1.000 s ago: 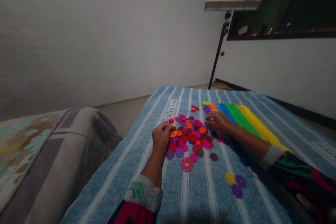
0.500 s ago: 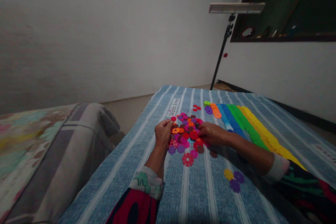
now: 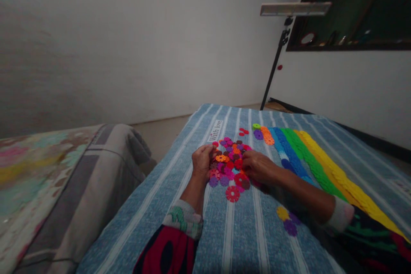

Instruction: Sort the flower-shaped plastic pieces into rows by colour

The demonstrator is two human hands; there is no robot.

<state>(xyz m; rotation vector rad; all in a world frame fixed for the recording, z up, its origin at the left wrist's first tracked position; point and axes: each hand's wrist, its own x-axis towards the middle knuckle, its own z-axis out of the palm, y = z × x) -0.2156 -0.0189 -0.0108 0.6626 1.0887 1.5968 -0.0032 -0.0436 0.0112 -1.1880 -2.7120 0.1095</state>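
A mixed pile of notched plastic snowflake discs [image 3: 227,160] in pink, red, orange, purple and brown lies on the striped blue cloth [image 3: 244,231]. My left hand [image 3: 203,162] is at the pile's left edge, its fingers pinched together near a small red disc; whether anything is between them is hidden. On the pile's right side my right hand [image 3: 257,166] reaches in with fingers curled down among the discs. What it grips does not show. A pinkish-red disc [image 3: 233,194] lies at the near edge of the pile.
Sorted rows of yellow discs [image 3: 334,171], green discs [image 3: 308,160], blue discs [image 3: 287,150] and orange discs [image 3: 267,136] lie right. Small red discs [image 3: 243,132] sit beyond the pile; a yellow disc [image 3: 282,212] and purple discs [image 3: 290,227] lie nearer. A lamp stand [image 3: 275,62] rises behind.
The whole view has shifted slightly, so things sit a little further right. My right hand has moved slightly relative to the pile; my left stays at its left edge.
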